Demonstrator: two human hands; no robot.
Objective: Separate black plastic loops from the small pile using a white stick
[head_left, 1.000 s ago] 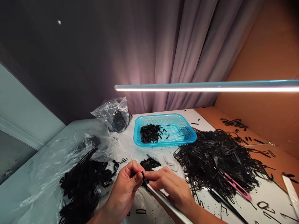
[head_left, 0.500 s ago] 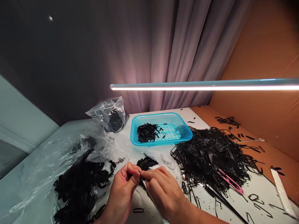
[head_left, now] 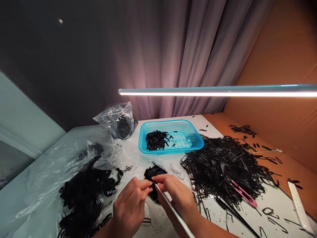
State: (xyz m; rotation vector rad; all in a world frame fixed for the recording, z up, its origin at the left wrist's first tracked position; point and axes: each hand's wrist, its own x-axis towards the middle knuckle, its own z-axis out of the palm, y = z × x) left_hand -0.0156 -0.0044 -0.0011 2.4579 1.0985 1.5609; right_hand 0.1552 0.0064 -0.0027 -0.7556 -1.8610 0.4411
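Observation:
My left hand [head_left: 131, 203] pinches a small black piece [head_left: 153, 183] between thumb and fingertips, just in front of a small heap of black pieces [head_left: 155, 172]. Fingertip to fingertip with it, my right hand [head_left: 178, 198] is closed on a thin white strip [head_left: 174, 213], whose upper end meets the black piece. The strip slants down toward the bottom edge. Behind the hands, a blue basket [head_left: 170, 151] holds short black pieces [head_left: 156, 140] on its left side.
A large pile of black loops [head_left: 223, 168] lies right, with a pink-handled tool [head_left: 244, 195] on it. Left are black bundles [head_left: 83, 198] on clear plastic [head_left: 37, 195] and a clear bag [head_left: 121, 122]. A lit tube lamp [head_left: 210, 91] crosses above. Another white strip [head_left: 299, 208] lies far right.
My left hand has turned so its back shows more, fingertips now pointing right. The white strip in my right hand shows much more of its length. The view has shifted slightly.

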